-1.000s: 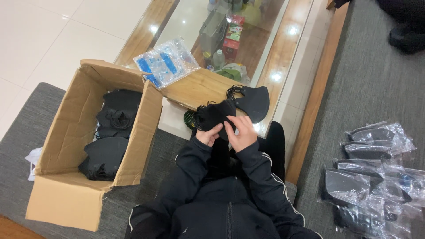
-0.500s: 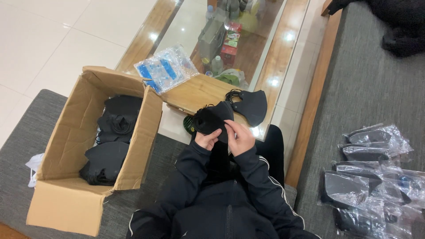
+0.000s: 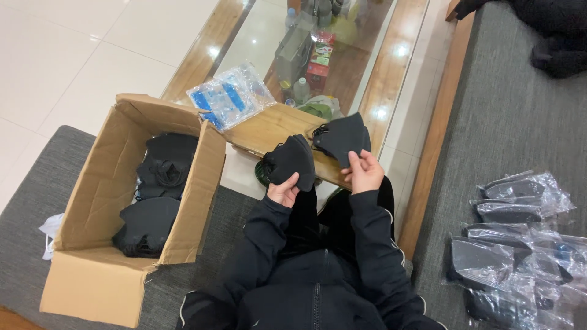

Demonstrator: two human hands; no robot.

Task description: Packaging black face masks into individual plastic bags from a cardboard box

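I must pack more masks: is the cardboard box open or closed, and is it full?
Open, not full. The cardboard box has its flaps raised, and black masks cover only its bottom.

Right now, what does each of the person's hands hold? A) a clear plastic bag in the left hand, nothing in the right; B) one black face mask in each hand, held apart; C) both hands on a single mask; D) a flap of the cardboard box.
B: the left hand grips one black mask and the right hand another black mask, with a gap between the two.
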